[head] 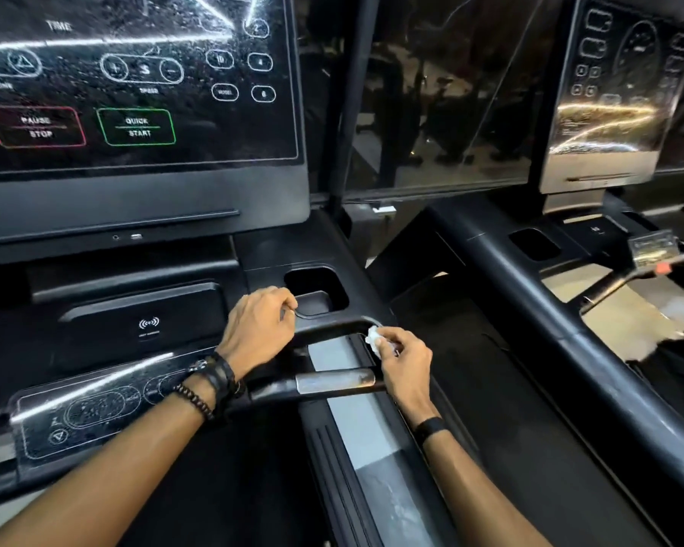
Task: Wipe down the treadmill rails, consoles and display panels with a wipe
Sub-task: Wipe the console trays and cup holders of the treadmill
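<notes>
I stand at a black treadmill. Its big display panel (135, 80) fills the upper left, speckled with droplets and streaks. Below it lies the console (143, 313) with a cup holder (316, 288) on its right. My right hand (403, 359) pinches a small crumpled white wipe (373, 339) against the right corner of the curved black handlebar (332, 325). My left hand (259, 327) rests on the same bar beside the cup holder with its fingers curled over; whether it holds anything is hidden. A silver pulse grip (334, 380) lies just under both hands.
A lower control panel (83, 412) sits at the front left. The grey side rail (376, 448) runs down toward me. A second treadmill stands to the right with its own display (616, 92), thick black rail (549, 309) and cup holder (534, 244).
</notes>
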A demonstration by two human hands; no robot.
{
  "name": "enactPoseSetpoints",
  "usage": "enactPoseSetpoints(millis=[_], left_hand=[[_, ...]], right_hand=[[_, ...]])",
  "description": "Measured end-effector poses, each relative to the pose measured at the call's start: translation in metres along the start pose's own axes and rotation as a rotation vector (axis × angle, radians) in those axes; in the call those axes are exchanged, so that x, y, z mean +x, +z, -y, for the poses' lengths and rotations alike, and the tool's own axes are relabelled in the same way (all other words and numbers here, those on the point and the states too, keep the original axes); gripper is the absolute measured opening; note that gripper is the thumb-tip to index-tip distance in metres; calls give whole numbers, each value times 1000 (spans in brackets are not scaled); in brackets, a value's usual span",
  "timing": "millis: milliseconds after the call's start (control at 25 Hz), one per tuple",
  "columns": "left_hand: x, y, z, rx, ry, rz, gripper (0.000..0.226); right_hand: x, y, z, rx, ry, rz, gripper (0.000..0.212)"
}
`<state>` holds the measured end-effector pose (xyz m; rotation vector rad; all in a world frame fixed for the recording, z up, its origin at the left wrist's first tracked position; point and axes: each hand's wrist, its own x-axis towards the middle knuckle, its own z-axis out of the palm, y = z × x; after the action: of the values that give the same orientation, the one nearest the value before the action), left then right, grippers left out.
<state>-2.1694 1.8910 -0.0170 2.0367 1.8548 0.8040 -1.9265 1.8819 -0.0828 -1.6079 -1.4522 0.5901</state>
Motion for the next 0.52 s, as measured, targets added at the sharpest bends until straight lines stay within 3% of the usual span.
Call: enactPoseSetpoints(millis=[320, 520], left_hand=[[46, 11, 7, 199, -39, 192, 32], [82, 10, 19, 403, -61, 434, 79]], right_hand=[[64, 34, -15, -2, -45, -7, 16], [88, 45, -34, -161, -136, 67, 15]])
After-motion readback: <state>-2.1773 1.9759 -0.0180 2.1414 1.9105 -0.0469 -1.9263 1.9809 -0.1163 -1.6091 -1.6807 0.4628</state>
